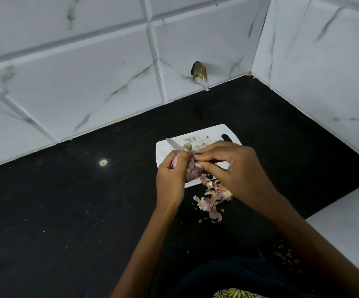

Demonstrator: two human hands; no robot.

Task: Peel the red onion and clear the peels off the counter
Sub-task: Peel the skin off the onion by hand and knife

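- We work at a black counter [66,211] that runs into a tiled corner; its far and right edges meet the white wall, which keeps everything boxed in close to us.
- Our white board [206,134] lies near the counter's right edge, its handle slot toward the far right corner. We judge it sits there so the mess stays off the stone, though only partly.
- Our left hand [171,179] is closed around the onion [192,168], thumb up along its side, holding it just above the board's near edge. We judge this steadies the bulb so the skin can be pulled against it.
- Our right hand [234,166] comes in from the right, thumb and forefinger pinched together on a strip of skin at the onion's top, the other fingers curled loosely.
- The peels [212,201] lie in a loose heap spilling from the board's near edge onto the counter, directly beneath our hands, where they seem to drop as we strip them.
- A knife [173,144] pokes out behind our left thumb, tip toward the board's far left corner; its handle is hidden, so we cannot tell whether it rests there or is held.
- We judge the peeling well along, the clearing not yet begun.
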